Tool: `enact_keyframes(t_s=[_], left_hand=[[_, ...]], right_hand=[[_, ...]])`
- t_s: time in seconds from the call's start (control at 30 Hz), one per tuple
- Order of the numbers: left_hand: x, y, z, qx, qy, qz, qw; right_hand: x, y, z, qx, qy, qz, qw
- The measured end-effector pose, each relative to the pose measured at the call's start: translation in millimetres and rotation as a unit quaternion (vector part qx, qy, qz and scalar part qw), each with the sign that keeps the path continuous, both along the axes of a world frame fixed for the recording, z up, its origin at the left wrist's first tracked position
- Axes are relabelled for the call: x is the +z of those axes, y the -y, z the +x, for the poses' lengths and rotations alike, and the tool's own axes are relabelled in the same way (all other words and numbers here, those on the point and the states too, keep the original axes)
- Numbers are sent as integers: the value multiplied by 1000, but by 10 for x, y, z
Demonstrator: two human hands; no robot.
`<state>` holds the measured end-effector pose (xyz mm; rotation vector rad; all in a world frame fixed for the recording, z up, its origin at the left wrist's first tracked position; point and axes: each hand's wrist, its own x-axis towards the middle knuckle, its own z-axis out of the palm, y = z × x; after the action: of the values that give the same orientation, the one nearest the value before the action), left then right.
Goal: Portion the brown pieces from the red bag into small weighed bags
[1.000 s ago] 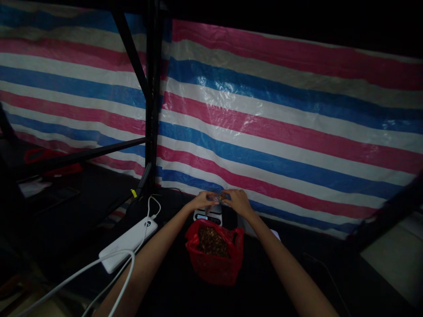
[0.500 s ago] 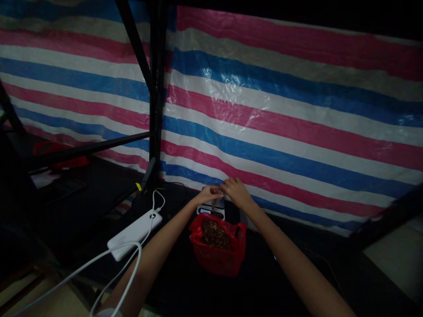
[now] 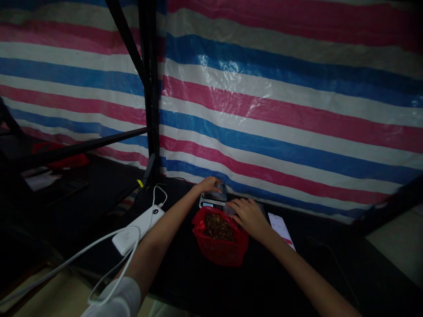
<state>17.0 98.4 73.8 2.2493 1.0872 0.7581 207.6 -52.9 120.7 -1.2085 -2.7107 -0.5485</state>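
My left hand (image 3: 210, 185) is over the far part of a small digital scale (image 3: 207, 204) with a lit display. Its fingers are curled around what looks like a small clear plastic bag (image 3: 218, 188), dim and partly hidden. My right hand (image 3: 248, 215) is at the right rim of a red plastic bag (image 3: 220, 252), fingers stretched out and slightly apart. Beside its fingertips lies some clear plastic (image 3: 228, 208). Inside the open red bag are many small brown pieces (image 3: 218, 227), like nuts or seeds.
A white power bank (image 3: 138, 230) with a white cable (image 3: 109, 237) lies on the black table at left. A phone with a lit screen (image 3: 280, 230) lies right of my right hand. Behind stand a black metal post (image 3: 152, 101) and a striped plastic sheet (image 3: 264, 119).
My hands have moved apart. The right one came down and nearer to the red bag, while the left stayed over the scale. The phone at right has come into sight.
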Motion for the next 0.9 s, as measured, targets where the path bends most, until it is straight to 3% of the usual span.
enact_keyframes(t_s=[0.13, 0.23, 0.33, 0.47, 0.53, 0.63, 0.73, 0.9], left_hand=[[25, 170, 85, 47, -40, 27, 998], [92, 586, 99, 107, -56, 116, 986], [91, 1138, 3, 155, -121, 126, 972], [-115, 1774, -187, 319, -187, 64, 927], [-267, 1967, -246, 334, -202, 14, 920], [-470, 2097, -263, 300, -185, -48, 935], [-602, 2106, -221, 282, -98, -81, 951], [-708, 2059, -106, 261, 94, -101, 955]], right_hand=[[-322, 199, -8, -43, 3, -57, 997], [-430, 203, -39, -65, 15, -67, 996], [-455, 134, -106, -62, 32, -39, 997], [-525, -4, -231, -33, 62, 2, 998], [-601, -69, -282, 0, 77, 13, 997], [-722, -116, -325, 71, 104, 34, 992], [-792, -85, -339, 123, 126, 56, 983], [-750, 21, -329, 110, 118, 33, 986]])
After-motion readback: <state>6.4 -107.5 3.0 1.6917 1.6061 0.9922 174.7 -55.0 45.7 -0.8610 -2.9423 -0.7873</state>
